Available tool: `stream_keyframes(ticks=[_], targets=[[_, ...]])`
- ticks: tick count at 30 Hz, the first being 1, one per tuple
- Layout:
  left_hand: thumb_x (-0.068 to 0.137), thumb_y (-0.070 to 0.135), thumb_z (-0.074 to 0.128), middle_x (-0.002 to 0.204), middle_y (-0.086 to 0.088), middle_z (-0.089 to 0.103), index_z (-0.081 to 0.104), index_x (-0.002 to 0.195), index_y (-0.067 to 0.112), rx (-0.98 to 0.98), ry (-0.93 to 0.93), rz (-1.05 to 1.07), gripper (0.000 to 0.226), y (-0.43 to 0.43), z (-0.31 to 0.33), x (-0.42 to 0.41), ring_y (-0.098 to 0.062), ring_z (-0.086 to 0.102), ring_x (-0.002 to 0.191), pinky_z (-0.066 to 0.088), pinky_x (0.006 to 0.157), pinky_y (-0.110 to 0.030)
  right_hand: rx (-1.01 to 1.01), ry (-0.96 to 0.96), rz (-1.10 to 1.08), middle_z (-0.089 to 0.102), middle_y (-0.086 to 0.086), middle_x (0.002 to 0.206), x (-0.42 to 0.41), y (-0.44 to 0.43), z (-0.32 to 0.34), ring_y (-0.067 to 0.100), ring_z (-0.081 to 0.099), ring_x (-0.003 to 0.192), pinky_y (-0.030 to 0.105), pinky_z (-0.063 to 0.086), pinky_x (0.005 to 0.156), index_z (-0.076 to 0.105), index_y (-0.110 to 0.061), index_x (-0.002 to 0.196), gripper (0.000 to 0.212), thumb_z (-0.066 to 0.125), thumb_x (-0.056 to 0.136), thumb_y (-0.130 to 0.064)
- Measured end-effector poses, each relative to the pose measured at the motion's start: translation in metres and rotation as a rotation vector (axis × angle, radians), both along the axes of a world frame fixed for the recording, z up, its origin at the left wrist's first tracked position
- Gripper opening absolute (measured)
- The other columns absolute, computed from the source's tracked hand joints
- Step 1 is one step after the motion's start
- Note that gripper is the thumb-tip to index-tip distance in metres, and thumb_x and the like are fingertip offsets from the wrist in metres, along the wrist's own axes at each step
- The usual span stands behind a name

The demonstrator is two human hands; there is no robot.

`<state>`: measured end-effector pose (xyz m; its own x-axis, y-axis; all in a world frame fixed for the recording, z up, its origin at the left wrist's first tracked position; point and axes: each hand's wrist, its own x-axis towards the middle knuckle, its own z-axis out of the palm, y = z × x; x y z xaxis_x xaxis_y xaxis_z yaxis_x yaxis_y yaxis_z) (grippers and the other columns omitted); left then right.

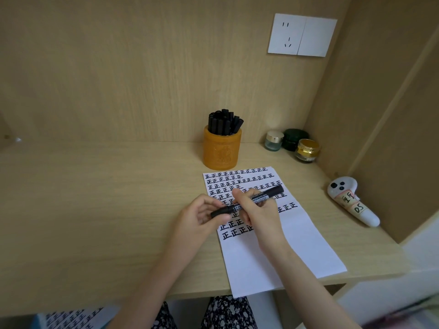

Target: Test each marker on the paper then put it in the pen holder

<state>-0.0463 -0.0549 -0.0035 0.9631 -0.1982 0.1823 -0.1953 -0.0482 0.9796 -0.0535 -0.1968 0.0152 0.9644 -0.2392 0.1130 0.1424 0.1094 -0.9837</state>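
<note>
Head view: both hands hold one black marker [249, 200] level above the paper [285, 243]. The left hand [202, 216] pinches the cap end; the right hand [257, 210] wraps the barrel. Whether the cap is coming off or going on, I cannot tell. Either way, it is best to keep the barrel steady in the right hand and move the cap straight along its axis, without twisting sideways. The holder [222, 150], full of markers, stands beyond both hands.
</note>
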Motion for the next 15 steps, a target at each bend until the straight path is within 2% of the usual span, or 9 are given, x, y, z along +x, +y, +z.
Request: stream_keyframes(ticks=[2,4,8,15], targets=[[0.069,0.014,0.077,0.086,0.003,0.073,0.062,0.084,0.016,-0.015,-0.002,0.004,0.021,-0.002,0.002,-0.002,-0.011,0.069,0.084,0.055,0.076,-0.024,0.015,-0.005,-0.006,0.032,-0.006,0.038,0.001,0.003,-0.001,0.008,0.028,0.036,0.016,0.026,0.04,0.043,-0.013,0.053,0.042,0.063,0.09,-0.007],[0.067,0.018,0.077,0.082,0.004,0.074,0.063,0.081,0.014,-0.042,-0.01,0.014,0.02,-0.004,0.004,-0.005,-0.011,0.07,0.079,0.055,0.07,-0.022,0.031,-0.01,-0.026,0.033,-0.005,0.04,0.004,0.005,-0.003,0.009,0.029,0.038,0.018,0.026,0.041,0.041,-0.015,0.051,0.045,0.061,0.091,-0.006],[0.07,0.006,0.075,0.07,0.003,0.073,0.064,0.078,0.011,-0.087,-0.006,0.032,0.015,-0.007,0.007,-0.007,-0.006,0.068,0.065,0.05,0.06,-0.014,0.017,-0.014,-0.04,0.036,0.0,0.044,0.008,0.008,-0.005,0.012,0.032,0.041,0.021,0.029,0.043,0.042,-0.014,0.054,0.041,0.06,0.09,-0.004],[0.071,0.001,0.075,0.062,0.004,0.07,0.064,0.078,0.008,-0.12,-0.002,0.056,0.014,-0.007,0.011,-0.004,-0.007,0.062,0.056,0.051,0.056,-0.017,0.032,-0.016,-0.005,0.035,0.001,0.046,0.012,0.011,-0.001,0.012,0.032,0.042,0.021,0.029,0.042,0.04,-0.014,0.053,0.043,0.059,0.09,-0.003]])
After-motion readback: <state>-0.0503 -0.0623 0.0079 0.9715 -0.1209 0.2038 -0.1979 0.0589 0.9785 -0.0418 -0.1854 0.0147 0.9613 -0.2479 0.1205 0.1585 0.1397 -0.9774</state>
